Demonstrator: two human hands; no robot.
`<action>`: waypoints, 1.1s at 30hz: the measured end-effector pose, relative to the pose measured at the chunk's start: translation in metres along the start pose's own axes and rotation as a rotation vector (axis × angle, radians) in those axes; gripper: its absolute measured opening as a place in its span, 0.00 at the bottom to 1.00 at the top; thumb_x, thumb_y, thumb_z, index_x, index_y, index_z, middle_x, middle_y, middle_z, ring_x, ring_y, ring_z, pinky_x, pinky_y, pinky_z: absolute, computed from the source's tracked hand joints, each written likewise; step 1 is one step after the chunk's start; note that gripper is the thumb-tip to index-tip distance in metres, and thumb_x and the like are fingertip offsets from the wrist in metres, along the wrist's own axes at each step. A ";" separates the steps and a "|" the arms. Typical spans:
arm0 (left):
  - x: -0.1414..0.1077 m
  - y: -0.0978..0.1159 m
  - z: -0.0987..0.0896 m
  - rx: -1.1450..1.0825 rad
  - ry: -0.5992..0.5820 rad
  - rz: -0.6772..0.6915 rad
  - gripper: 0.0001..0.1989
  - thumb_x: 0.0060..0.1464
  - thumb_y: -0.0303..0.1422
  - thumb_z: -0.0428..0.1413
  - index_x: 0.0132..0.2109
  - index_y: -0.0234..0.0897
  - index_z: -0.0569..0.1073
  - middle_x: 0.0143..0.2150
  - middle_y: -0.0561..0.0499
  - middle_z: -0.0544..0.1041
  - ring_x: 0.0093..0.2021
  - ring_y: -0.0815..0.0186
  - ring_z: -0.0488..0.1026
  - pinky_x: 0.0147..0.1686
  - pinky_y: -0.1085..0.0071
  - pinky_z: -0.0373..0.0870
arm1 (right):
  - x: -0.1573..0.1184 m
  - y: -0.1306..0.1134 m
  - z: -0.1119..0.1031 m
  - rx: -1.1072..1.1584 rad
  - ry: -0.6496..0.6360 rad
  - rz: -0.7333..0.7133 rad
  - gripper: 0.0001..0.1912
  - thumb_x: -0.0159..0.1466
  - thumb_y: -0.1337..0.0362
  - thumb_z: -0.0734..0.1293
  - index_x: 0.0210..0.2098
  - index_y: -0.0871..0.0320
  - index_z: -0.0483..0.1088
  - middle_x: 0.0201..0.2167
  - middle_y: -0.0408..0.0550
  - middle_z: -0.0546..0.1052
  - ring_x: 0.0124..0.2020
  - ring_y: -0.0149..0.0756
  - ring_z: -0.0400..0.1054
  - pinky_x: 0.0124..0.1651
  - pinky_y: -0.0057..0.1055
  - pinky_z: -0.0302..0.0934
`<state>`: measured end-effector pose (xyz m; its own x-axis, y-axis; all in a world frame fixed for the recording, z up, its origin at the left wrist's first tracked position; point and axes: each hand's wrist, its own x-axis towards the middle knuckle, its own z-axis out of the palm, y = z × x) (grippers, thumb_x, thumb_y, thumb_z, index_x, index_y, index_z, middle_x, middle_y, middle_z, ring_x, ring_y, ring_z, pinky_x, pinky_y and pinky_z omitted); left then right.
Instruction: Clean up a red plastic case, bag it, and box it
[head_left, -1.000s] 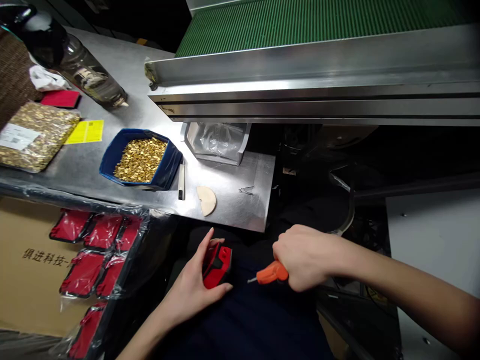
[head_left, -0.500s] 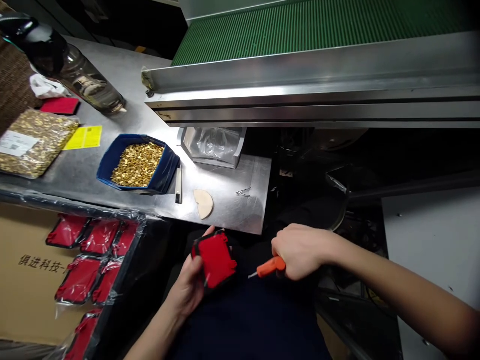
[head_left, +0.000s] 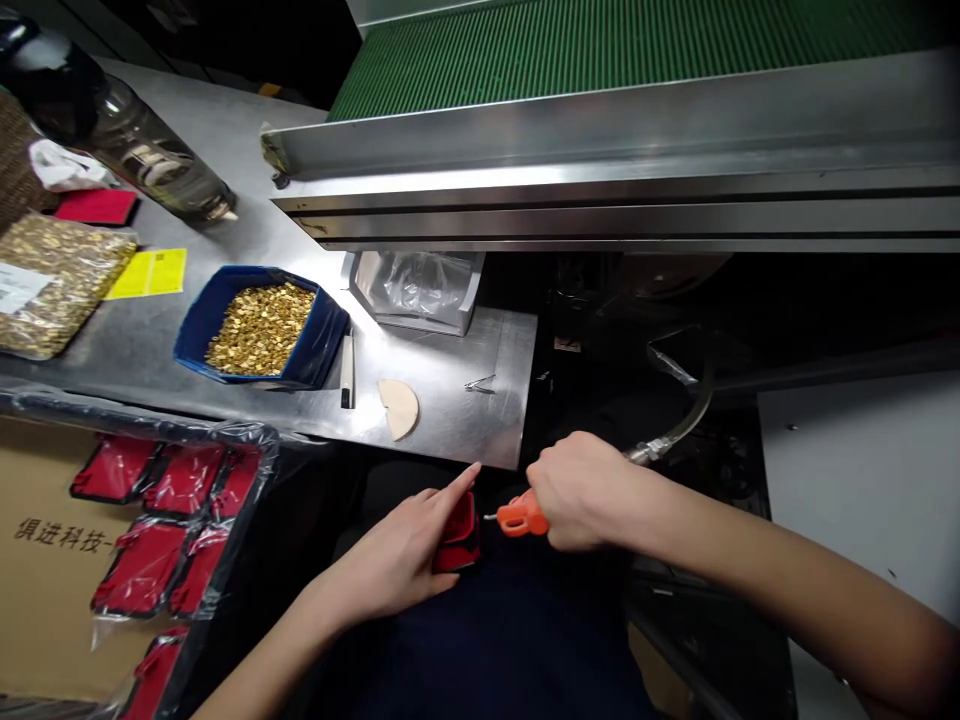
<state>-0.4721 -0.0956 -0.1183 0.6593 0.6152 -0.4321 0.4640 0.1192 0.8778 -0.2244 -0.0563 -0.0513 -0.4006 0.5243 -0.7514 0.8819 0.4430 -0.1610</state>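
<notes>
My left hand (head_left: 401, 548) grips a red plastic part with a black rim (head_left: 459, 540) from above, over my lap. Its back and fingers cover most of the part, and the index finger points toward the metal table's edge. To the right, my right hand (head_left: 577, 492) is closed round an orange air blow gun (head_left: 523, 515). The thin nozzle points left at the red part, with a small gap between them. A clear hose (head_left: 694, 415) joins the gun by a metal fitting behind the wrist.
On the metal table (head_left: 450, 430) are a blue bin (head_left: 330, 350) of brass pieces, a cutter knife (head_left: 347, 372), a beige disc piece (head_left: 399, 408), tweezers (head_left: 480, 384) and a grey tray (head_left: 420, 318). A green conveyor (head_left: 600, 60) runs above. Bagged red parts (head_left: 142, 568) lie in a carton at left.
My left hand has turned over, so its back now faces up and covers the red part. The air blow gun has moved slightly left and up, nearer the part.
</notes>
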 end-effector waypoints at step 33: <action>0.094 -0.013 0.010 0.031 0.597 -0.081 0.24 0.63 0.47 0.57 0.60 0.40 0.73 0.43 0.45 0.79 0.41 0.54 0.77 0.48 0.53 0.74 | 0.075 0.145 0.090 0.011 0.767 0.473 0.21 0.71 0.66 0.62 0.63 0.58 0.63 0.50 0.55 0.76 0.41 0.42 0.74 0.37 0.33 0.64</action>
<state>-0.4102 -0.0471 -0.1727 0.1791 0.9374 -0.2988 0.5220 0.1669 0.8365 -0.1039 -0.0182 -0.1882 -0.0473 0.9931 -0.1077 0.9975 0.0527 0.0476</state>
